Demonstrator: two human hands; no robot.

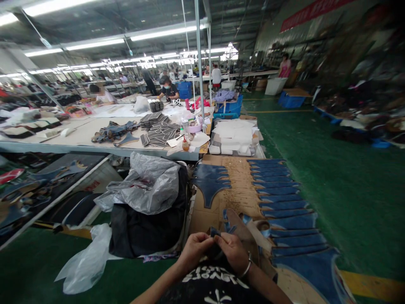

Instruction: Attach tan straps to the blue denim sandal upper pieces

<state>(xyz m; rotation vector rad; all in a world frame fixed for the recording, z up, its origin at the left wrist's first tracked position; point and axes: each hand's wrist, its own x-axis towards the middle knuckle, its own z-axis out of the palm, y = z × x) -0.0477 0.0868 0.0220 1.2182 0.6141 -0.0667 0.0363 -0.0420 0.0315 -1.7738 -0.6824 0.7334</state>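
My left hand (196,250) and my right hand (232,251) meet close in front of my body, fingertips pinched together. Between them they grip a small dark blue cut piece (215,231), whose lower part is hidden by the hands. A bracelet circles my right wrist. Just beyond the hands lie loose brown and blue cut pieces (242,226), some curled. To the right, a row of overlapping blue cut pieces (291,211) runs along the cardboard (238,177). A smaller stack of blue pieces (211,185) lies at the cardboard's far left.
On my left stands a bin draped with black cloth (136,232) and a grey plastic bag (155,181). Beyond is a long worktable (79,131) with dark cut pieces (161,131) and bottles. White sheets (236,133) are stacked behind the cardboard. Several people work farther back.
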